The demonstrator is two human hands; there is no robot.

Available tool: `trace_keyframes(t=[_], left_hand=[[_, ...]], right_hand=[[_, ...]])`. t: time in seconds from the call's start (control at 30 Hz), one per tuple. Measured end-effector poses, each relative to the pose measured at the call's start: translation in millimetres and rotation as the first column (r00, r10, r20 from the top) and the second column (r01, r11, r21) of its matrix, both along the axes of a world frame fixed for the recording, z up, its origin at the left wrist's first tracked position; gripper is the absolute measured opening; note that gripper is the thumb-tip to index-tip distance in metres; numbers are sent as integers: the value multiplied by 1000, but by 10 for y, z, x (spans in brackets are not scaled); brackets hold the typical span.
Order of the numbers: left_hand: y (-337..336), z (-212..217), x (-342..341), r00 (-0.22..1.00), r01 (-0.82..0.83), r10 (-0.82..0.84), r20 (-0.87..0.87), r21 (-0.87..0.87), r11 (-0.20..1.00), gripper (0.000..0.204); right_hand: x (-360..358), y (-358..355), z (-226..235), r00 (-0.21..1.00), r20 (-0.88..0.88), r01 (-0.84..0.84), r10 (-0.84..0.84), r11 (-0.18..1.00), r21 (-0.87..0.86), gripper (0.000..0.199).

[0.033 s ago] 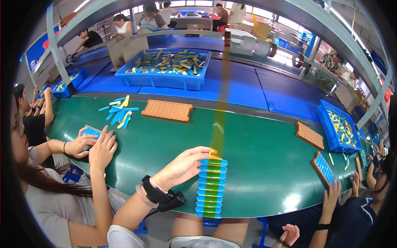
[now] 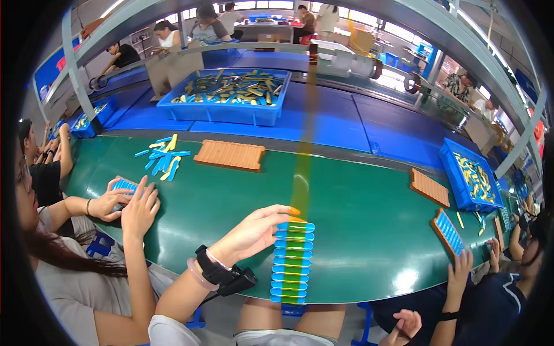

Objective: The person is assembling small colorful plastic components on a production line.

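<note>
My left hand (image 2: 257,230) reaches over the green table with its fingers pinched at the far end of a row of flat, round-ended blue sticks (image 2: 291,261). A translucent amber tape (image 2: 302,173) comes down from a brown roll (image 2: 313,55) and lies lengthwise over the row. The index fingertip looks orange where it meets the tape; a bit of orange-brown rack shows beneath. Low at the right, apart from the sticks, my right hand (image 2: 407,324) has curled fingers. What they hold, if anything, is hidden.
Brown ribbed racks (image 2: 229,155) and a loose pile of blue and yellow sticks (image 2: 163,158) lie on the green table (image 2: 358,213). Blue bins (image 2: 225,113) of sticks stand behind and at right. Co-workers on both sides handle racks (image 2: 448,232). A metal frame crosses above.
The whole view has shifted slightly left. My left hand stays at the far end of the row; the right-hand co-worker's rack sits slightly differently.
</note>
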State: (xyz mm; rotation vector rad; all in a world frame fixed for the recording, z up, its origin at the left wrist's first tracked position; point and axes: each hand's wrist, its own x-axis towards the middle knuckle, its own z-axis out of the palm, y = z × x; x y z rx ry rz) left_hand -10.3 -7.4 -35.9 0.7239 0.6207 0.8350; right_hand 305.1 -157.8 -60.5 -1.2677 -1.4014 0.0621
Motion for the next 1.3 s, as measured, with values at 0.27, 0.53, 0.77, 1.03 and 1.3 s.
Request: trace_keyframes(t=[0.27,0.53,0.77,1.03,1.3], left_hand=[[-44,3,116,984,9,-15,-178,-32,999,21],[-71,16,71,989,-111,115,-98,43,993,13],[-225,71,104,967,-202,221,-126,149,968,9],[-493,401,309,911,-375,412,-10,396,838,7],[-1095,92,597,915,-283,371,-157,405,869,8]], right_hand=[[-793,285,306,905,-235,-413,356,869,-274,30],[-1324,1344,337,589,-646,-808,485,387,-445,25],[-1451,1307,443,546,-639,-835,542,417,-360,22],[-1496,1252,473,484,-687,-842,542,502,-197,14],[-1130,613,281,531,-686,-836,497,439,-329,38]])
